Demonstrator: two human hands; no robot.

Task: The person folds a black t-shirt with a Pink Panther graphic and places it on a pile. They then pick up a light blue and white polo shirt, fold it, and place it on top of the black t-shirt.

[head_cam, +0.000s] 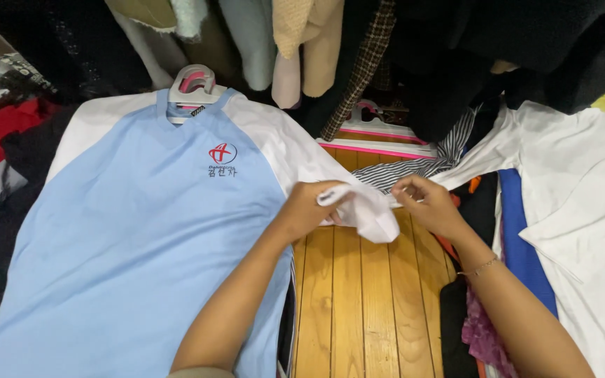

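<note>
A light blue shirt with white sleeves and a small red chest mark lies flat on the floor, a white and pink hanger in its neck. My left hand grips the end of the shirt's white right-side sleeve, which is folded over. My right hand pinches the same sleeve's edge from the other side. Both hands hover over the wooden floor.
Spare white and pink hangers lie beyond the hands beside a striped cloth. A white garment spreads at the right over blue fabric. Hanging clothes line the back. Dark and red clothes pile at the left.
</note>
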